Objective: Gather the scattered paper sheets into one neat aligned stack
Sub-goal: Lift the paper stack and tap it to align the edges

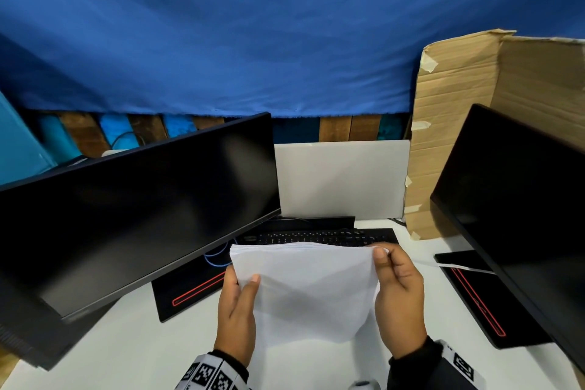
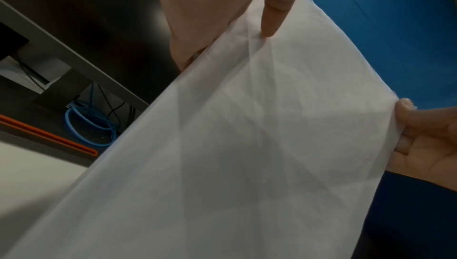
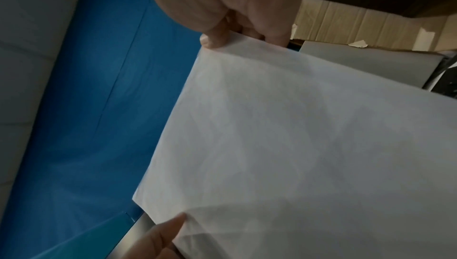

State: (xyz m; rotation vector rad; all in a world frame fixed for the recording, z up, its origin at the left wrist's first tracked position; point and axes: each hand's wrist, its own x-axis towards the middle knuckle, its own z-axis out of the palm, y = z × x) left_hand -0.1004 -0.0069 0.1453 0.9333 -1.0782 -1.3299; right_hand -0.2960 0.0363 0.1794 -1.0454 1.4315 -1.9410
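A stack of white paper sheets [image 1: 304, 288] is held up above the white desk, its top edges slightly fanned. My left hand [image 1: 237, 301] grips the stack's left edge, thumb on the front face. My right hand [image 1: 395, 288] pinches the upper right corner between thumb and fingers. In the left wrist view the paper [image 2: 247, 146] fills the frame, with my left thumb [image 2: 272, 18] pressed on it and my right hand [image 2: 420, 136] at its far edge. The right wrist view shows the sheets [image 3: 296, 146] pinched by my right hand [image 3: 235, 34], with the left thumb [image 3: 170, 230] at the lower edge.
A dark monitor [image 1: 136, 215] stands at the left, another monitor [image 1: 519, 199] at the right. A black keyboard [image 1: 316, 236] lies behind the paper. Cardboard [image 1: 459, 136] leans at the back right. A white panel [image 1: 342, 180] stands behind. A coiled blue cable [image 2: 89, 122] lies under the left monitor.
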